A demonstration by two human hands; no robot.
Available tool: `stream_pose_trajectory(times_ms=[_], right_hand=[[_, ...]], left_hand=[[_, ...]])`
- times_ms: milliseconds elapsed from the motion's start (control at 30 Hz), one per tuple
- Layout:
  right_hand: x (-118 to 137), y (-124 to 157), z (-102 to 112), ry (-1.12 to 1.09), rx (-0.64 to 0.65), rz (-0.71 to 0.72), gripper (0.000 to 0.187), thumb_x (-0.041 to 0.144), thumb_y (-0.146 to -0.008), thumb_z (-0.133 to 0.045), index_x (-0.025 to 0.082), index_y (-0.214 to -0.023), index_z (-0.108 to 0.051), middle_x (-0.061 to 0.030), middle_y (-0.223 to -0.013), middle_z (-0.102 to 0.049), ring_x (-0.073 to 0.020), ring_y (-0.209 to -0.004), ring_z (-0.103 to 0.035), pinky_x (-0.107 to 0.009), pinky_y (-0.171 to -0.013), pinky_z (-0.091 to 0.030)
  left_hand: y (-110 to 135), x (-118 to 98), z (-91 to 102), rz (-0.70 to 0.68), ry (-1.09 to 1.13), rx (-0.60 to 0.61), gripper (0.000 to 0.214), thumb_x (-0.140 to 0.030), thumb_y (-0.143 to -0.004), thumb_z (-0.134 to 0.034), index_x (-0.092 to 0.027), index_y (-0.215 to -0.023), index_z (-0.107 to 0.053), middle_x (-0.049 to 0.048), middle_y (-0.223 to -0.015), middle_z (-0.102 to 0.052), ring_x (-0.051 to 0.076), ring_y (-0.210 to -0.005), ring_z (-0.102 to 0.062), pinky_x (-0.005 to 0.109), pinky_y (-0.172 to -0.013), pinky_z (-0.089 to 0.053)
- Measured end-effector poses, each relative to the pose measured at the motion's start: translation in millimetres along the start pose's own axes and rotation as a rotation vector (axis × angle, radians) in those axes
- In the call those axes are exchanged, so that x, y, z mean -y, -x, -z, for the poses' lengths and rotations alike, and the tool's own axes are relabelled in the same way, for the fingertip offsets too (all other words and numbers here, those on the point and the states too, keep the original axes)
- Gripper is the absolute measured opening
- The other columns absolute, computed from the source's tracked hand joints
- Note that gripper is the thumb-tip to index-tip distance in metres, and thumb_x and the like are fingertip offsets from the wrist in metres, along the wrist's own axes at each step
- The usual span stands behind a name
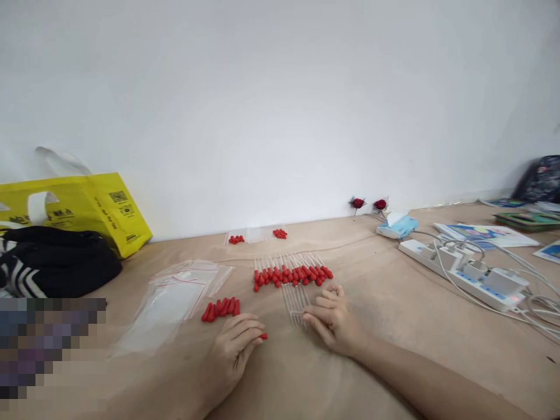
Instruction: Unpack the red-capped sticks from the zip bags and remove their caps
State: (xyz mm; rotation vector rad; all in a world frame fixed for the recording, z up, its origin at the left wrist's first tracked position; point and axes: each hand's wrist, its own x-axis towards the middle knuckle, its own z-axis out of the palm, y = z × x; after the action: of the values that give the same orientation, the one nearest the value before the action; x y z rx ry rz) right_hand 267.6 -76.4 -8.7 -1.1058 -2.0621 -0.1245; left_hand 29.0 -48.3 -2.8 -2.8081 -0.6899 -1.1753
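Between the fingertips of my left hand (236, 349) is a red rubber dropper bulb (263, 336), its end poking out. A row of loose red bulbs (221, 309) lies just beyond this hand. My right hand (335, 319) has its thumb and forefinger closed at the lower ends of several bare glass dropper tubes (296, 300), pinching at a tube there. Right above these tubes lies a dense row of glass droppers (292, 273) with red bulbs fitted, their thin ends pointing to the wall.
Clear zip bags (170, 297) lie at the left; two small bags with red bulbs (237, 239) lie by the wall. A yellow bag (118, 210) and black cloth (65, 262) stand far left. At right are a power strip (459, 277) with cables, a tissue pack (398, 226) and papers (490, 235).
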Motion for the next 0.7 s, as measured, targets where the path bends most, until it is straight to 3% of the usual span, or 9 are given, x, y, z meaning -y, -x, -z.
stream_pose_trajectory(times_ms=[167, 300, 500, 700], right_hand=[[-10, 0, 5, -0.105, -0.003, -0.299, 0.022, 0.021, -0.084, -0.036, 0.019, -0.089, -0.056, -0.0026, -0.073, -0.059, -0.0128, -0.066, -0.052, -0.028, -0.068, -0.033], [-18, 1, 6, -0.061, 0.006, -0.449, 0.02, 0.015, -0.076, -0.036, 0.016, -0.091, -0.049, 0.0015, -0.058, -0.053, -0.0139, -0.056, -0.05, -0.025, -0.058, -0.033], [-24, 4, 2, 0.022, 0.083, -0.446, 0.016, 0.01, -0.07, -0.038, 0.018, -0.081, -0.047, 0.0022, -0.058, -0.055, -0.0128, -0.053, -0.05, -0.025, -0.059, -0.031], [-22, 1, -9, 0.085, 0.073, -0.436, 0.012, 0.009, -0.072, -0.039, 0.018, -0.072, -0.046, 0.0018, -0.062, -0.058, -0.0127, -0.058, -0.053, -0.026, -0.064, -0.029]], left_hand=[[-5, 2, 5.8, 0.238, -0.049, -0.083, 0.021, -0.023, -0.083, -0.042, -0.02, -0.087, -0.062, 0.0031, -0.079, -0.054, 0.011, -0.067, -0.055, 0.02, -0.059, -0.046], [-6, 21, 21.5, 0.462, -0.141, -0.142, 0.027, -0.03, -0.081, -0.042, -0.019, -0.094, -0.062, 0.0045, -0.082, -0.054, 0.015, -0.074, -0.056, 0.024, -0.063, -0.048], [-4, 45, 44.5, 0.741, -0.12, -0.156, 0.037, -0.04, -0.072, -0.044, -0.016, -0.096, -0.059, 0.0045, -0.078, -0.056, 0.016, -0.064, -0.056, 0.027, -0.056, -0.048], [-5, 46, 47.8, 0.806, -0.06, -0.186, 0.037, -0.044, -0.067, -0.05, -0.015, -0.09, -0.05, 0.0003, -0.067, -0.053, 0.013, -0.056, -0.052, 0.025, -0.053, -0.047]])
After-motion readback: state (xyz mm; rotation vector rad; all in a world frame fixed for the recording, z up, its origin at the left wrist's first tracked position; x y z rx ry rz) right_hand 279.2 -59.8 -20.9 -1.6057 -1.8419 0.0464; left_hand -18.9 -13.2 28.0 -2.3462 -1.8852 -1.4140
